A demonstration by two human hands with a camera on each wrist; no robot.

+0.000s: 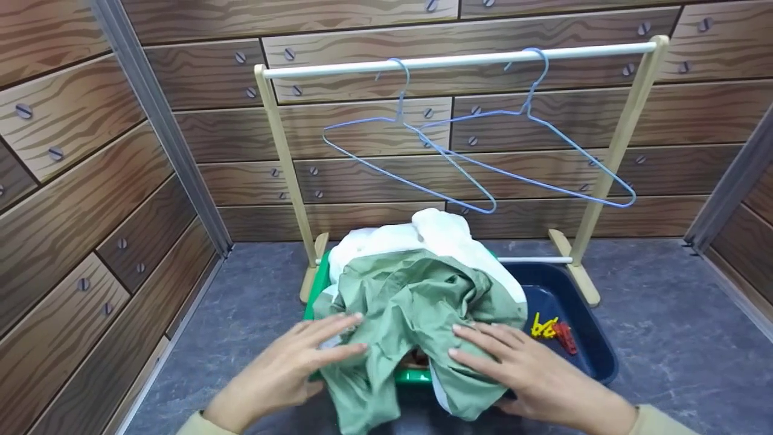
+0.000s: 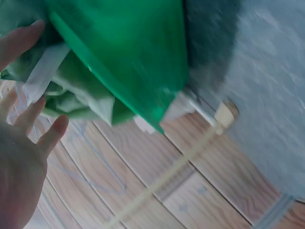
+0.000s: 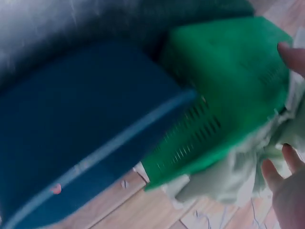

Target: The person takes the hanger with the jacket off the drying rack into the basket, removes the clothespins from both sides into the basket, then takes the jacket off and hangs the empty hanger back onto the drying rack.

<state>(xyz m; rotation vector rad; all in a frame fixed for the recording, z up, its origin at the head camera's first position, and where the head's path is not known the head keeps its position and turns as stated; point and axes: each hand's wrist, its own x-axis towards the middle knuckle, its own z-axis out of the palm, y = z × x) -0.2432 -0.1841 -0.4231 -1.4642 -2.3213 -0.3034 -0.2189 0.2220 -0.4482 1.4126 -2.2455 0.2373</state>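
A crumpled green garment [image 1: 416,302] lies heaped over white clothes [image 1: 447,232] in a green basket [image 1: 413,376], hanging over the basket's near rim. My left hand [image 1: 293,362] is at the garment's left side, fingers extended and spread. On the right, my right hand [image 1: 525,365] has its straight fingers on the cloth, thumb lower down by the basket. The left wrist view shows the left hand [image 2: 21,157] with fingers apart beside the basket wall [image 2: 128,52]. In the right wrist view, fingertips of the right hand [image 3: 290,191] are at the garment's edge.
Behind the basket stands a wooden rack with a white rod [image 1: 459,58], on which two blue wire hangers [image 1: 362,160] hang. A dark blue tray [image 1: 595,338] to the right holds yellow clothespins [image 1: 543,326] and red clothespins [image 1: 565,338]. Wood-patterned panels [image 1: 72,181] enclose the grey floor [image 1: 229,338].
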